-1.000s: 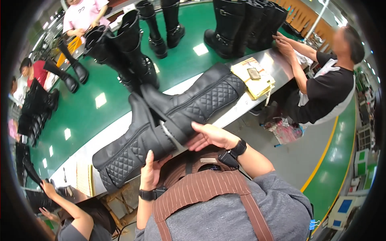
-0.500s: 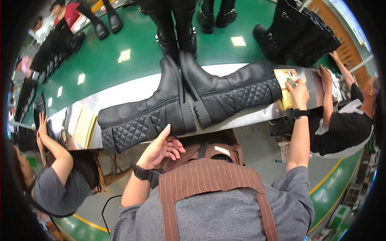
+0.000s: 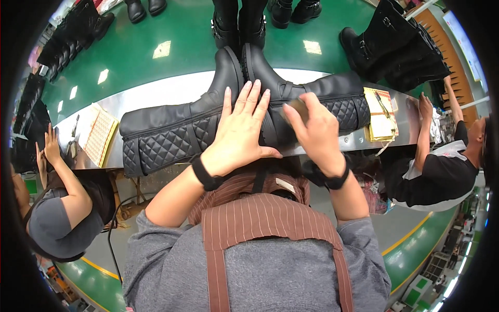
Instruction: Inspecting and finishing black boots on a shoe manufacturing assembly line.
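Observation:
Two tall black boots lie on their sides, toes pointing away and soles facing each other: the left boot (image 3: 169, 127) and the right boot (image 3: 332, 106), both with quilted shafts. My left hand (image 3: 236, 138) lies flat over their inner edges, fingers stretched forward and spread. My right hand (image 3: 319, 132) is closed around a small brownish block (image 3: 297, 110), smeared by motion, at the right boot's ankle and heel area. Whether the block touches the leather I cannot tell.
The boots rest on a steel ledge (image 3: 150, 99) beside a green table (image 3: 192, 57). Yellow printed pads (image 3: 99, 132) lie left, and another yellow stack (image 3: 382, 112) right. More black boots (image 3: 392, 49) stand beyond. Co-workers (image 3: 62, 208) sit at both sides.
My right hand has come from the right-hand yellow stack to the boots with the small block. My left hand has moved up from the near edge and flattened onto the boots.

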The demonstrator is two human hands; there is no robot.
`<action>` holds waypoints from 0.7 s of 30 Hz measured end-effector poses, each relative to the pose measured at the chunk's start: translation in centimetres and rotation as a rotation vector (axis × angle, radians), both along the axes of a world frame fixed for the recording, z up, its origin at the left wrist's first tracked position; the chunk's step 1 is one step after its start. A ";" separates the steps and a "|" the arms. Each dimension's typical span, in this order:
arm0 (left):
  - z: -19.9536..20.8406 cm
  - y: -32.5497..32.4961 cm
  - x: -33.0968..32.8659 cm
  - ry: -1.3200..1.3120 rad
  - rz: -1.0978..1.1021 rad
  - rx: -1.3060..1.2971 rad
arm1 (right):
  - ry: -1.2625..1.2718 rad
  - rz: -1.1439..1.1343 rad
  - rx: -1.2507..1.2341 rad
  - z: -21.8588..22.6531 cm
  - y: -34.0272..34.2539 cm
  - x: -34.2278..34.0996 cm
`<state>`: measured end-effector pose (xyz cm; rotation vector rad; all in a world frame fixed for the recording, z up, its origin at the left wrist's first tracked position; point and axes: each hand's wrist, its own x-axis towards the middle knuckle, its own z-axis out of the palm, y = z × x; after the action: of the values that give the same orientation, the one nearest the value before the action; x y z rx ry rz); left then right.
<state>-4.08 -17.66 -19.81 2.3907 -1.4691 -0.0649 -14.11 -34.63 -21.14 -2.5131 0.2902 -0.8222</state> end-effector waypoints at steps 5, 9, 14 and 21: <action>-1.5 0.2 -0.2 -0.022 0.040 -0.110 | 0.164 0.126 0.051 2.1 1.2 0.0; -1.7 0.0 -0.3 -0.002 0.055 -0.141 | 0.480 0.133 0.097 3.5 0.4 -1.4; -1.7 0.0 -0.2 -0.021 0.065 -0.128 | 0.080 0.070 0.114 1.8 1.5 1.3; -1.9 -0.1 -0.2 -0.017 0.066 -0.164 | 0.270 0.128 0.011 2.7 0.7 -0.5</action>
<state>-4.28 -17.72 -21.67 2.3102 -1.3468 0.0888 -14.61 -33.94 -18.47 -2.6006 0.2190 -0.4296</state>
